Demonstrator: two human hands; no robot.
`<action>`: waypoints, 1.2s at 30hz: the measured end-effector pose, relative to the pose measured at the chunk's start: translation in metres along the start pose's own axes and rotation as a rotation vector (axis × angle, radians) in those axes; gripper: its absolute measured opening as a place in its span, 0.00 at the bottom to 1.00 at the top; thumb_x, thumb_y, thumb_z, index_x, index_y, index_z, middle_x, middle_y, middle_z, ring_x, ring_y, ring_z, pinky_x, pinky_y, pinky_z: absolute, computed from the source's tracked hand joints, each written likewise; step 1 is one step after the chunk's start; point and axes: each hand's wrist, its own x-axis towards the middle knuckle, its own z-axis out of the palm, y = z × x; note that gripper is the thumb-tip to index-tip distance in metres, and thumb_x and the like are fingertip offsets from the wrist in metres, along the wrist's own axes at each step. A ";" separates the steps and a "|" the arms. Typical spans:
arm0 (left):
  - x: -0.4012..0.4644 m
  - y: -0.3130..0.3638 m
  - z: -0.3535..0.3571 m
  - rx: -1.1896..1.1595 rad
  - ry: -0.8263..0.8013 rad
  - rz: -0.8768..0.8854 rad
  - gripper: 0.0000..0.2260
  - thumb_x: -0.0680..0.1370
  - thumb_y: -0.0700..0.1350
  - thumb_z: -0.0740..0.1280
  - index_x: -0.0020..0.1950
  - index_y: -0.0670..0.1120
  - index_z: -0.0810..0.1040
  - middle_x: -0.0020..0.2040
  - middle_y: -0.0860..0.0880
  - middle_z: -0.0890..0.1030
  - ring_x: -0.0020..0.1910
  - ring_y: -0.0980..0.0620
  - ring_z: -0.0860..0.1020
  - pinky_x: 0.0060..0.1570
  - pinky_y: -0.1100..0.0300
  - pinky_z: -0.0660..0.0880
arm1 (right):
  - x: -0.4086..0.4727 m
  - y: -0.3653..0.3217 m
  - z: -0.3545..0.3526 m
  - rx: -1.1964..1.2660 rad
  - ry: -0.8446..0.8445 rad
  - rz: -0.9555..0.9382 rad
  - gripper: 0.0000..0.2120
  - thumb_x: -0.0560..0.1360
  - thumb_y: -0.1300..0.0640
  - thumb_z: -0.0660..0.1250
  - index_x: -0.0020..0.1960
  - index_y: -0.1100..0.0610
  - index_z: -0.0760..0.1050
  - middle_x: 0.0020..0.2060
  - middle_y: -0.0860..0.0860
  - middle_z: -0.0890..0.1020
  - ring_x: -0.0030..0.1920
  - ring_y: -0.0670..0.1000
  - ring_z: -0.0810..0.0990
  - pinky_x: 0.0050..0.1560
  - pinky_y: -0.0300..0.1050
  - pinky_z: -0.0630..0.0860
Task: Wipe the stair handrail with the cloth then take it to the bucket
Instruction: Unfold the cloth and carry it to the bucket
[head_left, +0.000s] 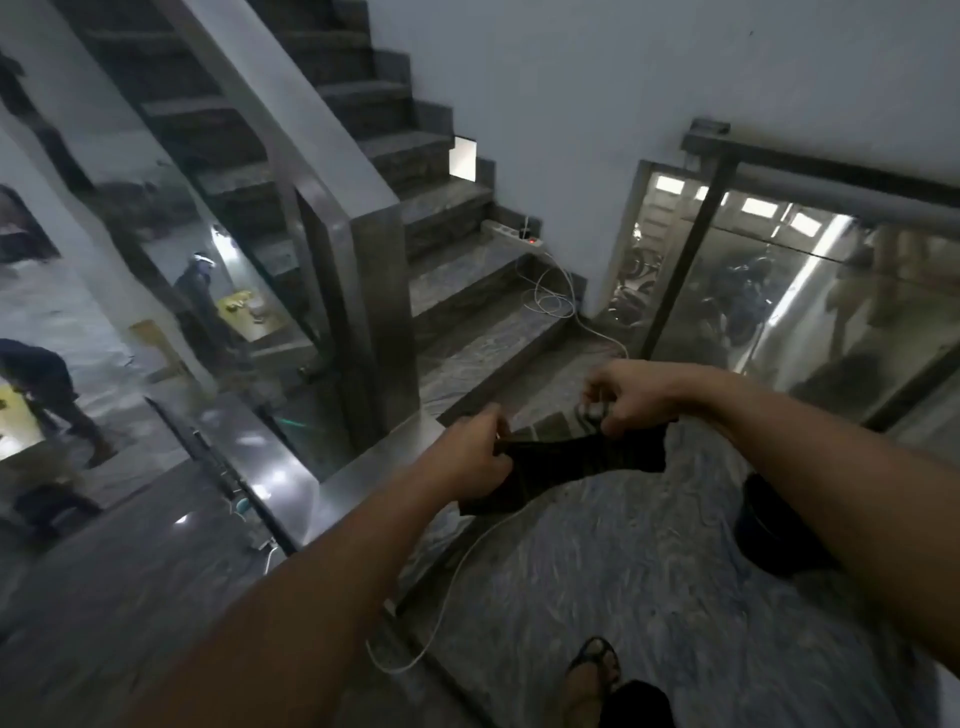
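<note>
Two hands, left hand (475, 449) and right hand (631, 395), each grip closing tight on cloth (566, 467), stretching it; handrail (358, 467) lying just left; suggest folding pad first.

Dim stairwell (447, 218), marbled floor (623, 571).

Both forearms (322, 587) cut off by the lower edges; cloth (566, 462) corners hidden inside fists; foot (589, 680) cropped, floor blurred.
</note>
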 end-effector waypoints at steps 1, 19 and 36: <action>0.015 0.006 0.000 0.024 -0.008 0.018 0.11 0.76 0.43 0.65 0.57 0.51 0.70 0.55 0.46 0.75 0.50 0.47 0.77 0.53 0.47 0.79 | 0.003 0.012 -0.005 0.012 0.024 0.006 0.11 0.61 0.53 0.70 0.41 0.43 0.73 0.44 0.49 0.79 0.45 0.52 0.80 0.43 0.49 0.78; 0.333 0.144 0.025 0.211 -0.141 0.125 0.06 0.77 0.46 0.66 0.52 0.48 0.80 0.47 0.47 0.80 0.47 0.49 0.78 0.48 0.52 0.77 | 0.121 0.282 -0.111 0.039 0.171 0.184 0.05 0.71 0.60 0.64 0.41 0.53 0.78 0.36 0.51 0.79 0.40 0.55 0.79 0.41 0.49 0.77; 0.530 0.287 0.079 0.291 -0.308 0.265 0.07 0.74 0.45 0.70 0.52 0.52 0.80 0.49 0.50 0.79 0.48 0.50 0.78 0.50 0.52 0.78 | 0.116 0.461 -0.186 0.165 0.267 0.452 0.05 0.70 0.55 0.72 0.40 0.48 0.76 0.38 0.50 0.78 0.43 0.54 0.78 0.46 0.48 0.75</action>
